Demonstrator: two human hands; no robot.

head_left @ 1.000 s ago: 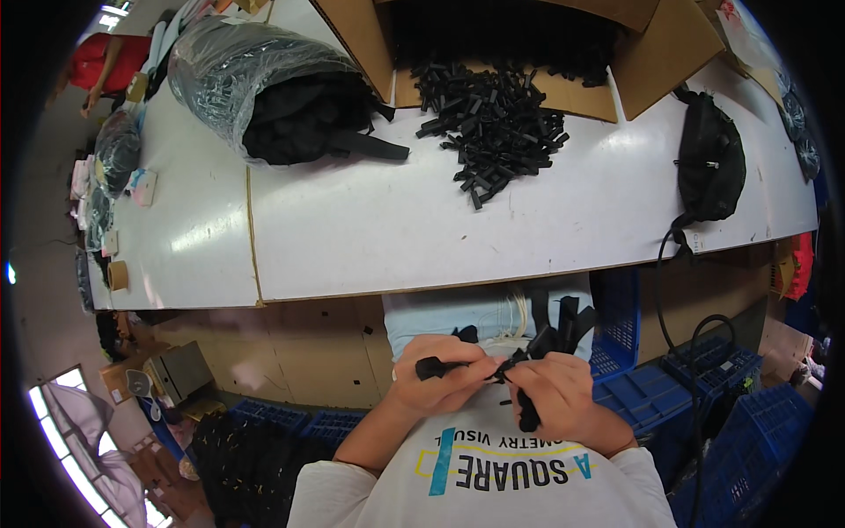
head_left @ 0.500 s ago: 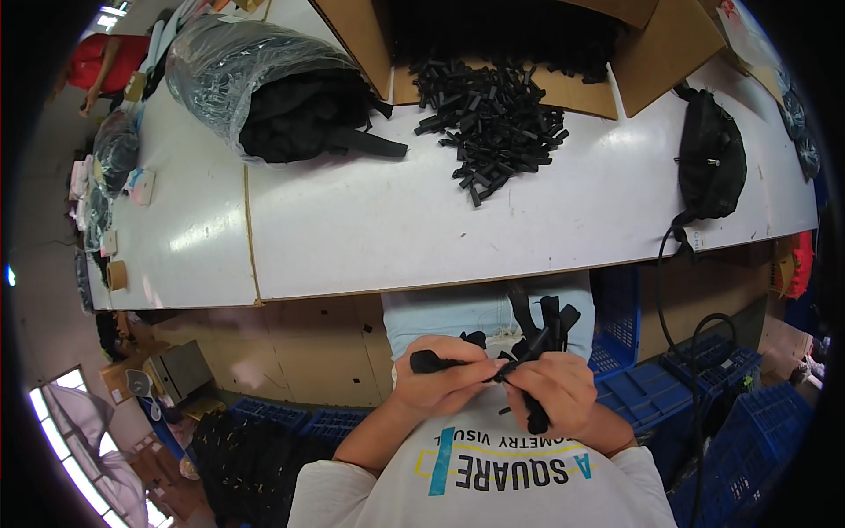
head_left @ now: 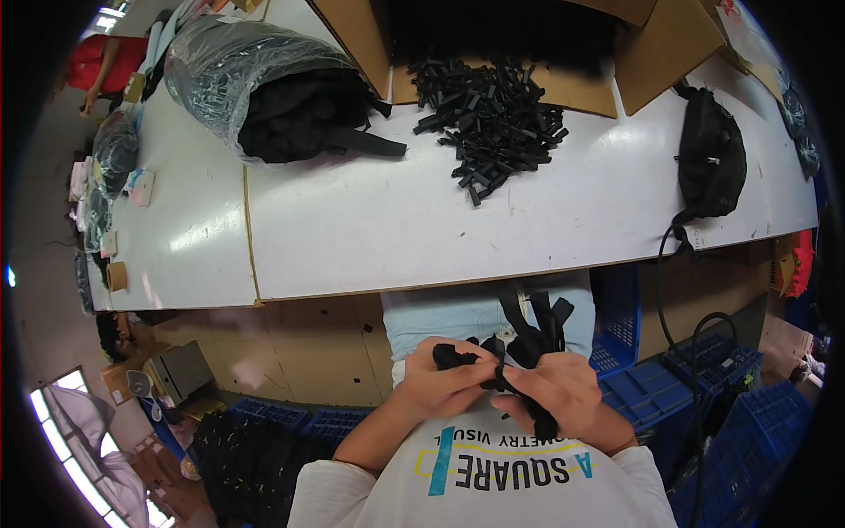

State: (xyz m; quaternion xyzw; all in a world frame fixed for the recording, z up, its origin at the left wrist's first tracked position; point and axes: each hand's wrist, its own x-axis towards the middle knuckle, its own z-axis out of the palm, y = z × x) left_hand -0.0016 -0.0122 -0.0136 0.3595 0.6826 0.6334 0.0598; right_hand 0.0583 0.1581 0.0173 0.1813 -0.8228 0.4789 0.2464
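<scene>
white shirt (head_left: 528, 506) | upside-down lettering (head_left: 512, 473), black and blue; white table (head_left: 378, 229) | small dark letters (head_left: 695, 238)

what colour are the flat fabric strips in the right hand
The flat fabric strips in the right hand are black, best seen in the head view.

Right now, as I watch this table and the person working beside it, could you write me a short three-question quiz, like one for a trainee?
1. True or false: small black pieces lie heaped in front of the open cardboard box.
2. Multiple choice: what does the right hand hold? A) a tape roll B) black strips C) a red cloth
3. Fill the gap: seen by the person working, the black pouch lies to the ____ of the heaped pieces.

Key: 1. True. 2. B. 3. Right.
</scene>
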